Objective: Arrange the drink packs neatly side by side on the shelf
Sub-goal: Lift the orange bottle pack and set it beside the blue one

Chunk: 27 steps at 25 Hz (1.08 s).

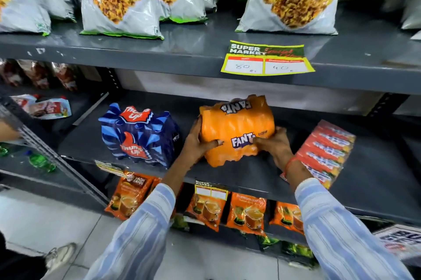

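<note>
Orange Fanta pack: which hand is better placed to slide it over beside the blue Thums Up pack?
Probably the right hand. It sits on the Fanta pack side facing away from the Thums Up pack, so it can push across the gap. The left hand lies between the packs, in the way.

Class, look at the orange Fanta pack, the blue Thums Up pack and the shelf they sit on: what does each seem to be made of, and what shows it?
Fanta pack: glossy plastic shrink-wrap, seemingly; it dips between rounded shapes beneath.
Thums Up pack: same kind of shiny printed film, creased at the corners.
Shelf: probably painted metal; grey, smooth, faintly reflective.
</note>
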{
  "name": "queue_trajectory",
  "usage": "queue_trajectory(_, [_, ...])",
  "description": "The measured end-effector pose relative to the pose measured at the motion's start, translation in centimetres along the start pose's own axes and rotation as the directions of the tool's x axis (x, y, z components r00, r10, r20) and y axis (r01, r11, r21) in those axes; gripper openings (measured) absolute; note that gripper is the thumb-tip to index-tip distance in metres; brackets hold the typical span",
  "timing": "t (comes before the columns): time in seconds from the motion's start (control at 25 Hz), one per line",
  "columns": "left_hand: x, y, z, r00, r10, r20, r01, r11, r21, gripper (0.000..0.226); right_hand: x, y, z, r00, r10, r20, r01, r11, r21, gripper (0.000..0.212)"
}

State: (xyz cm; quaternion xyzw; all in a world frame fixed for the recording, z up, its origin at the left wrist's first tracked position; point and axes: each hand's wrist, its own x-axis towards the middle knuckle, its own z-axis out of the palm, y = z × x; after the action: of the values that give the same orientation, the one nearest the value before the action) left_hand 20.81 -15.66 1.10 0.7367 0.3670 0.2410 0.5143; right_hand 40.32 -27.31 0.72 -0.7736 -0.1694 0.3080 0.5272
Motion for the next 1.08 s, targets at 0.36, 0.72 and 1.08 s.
queue_trajectory(0.36, [-3.5,-1.1,3.4,0.996,0.022,-0.083,-0.014,0.996,0.092,0.084,-0.7,2.6,1.4,0.978,-0.027,-0.205,0.071,0.975,0.211,0.036])
queue_trajectory(0.72, [-4.5,0.4,7.7,0.983,-0.119,-0.142,0.144,0.973,0.182,0.094,1.0,-1.1,0.5,0.996,0.086,0.024,-0.088,0.888,0.452,0.067])
queue_trajectory(1.08, [-5.3,0.9,7.1,0.992,-0.125,0.025,0.128,0.976,-0.176,0.097,-5.6,5.8,5.6,0.863,-0.158,-0.48,0.307,0.918,0.25,0.035])
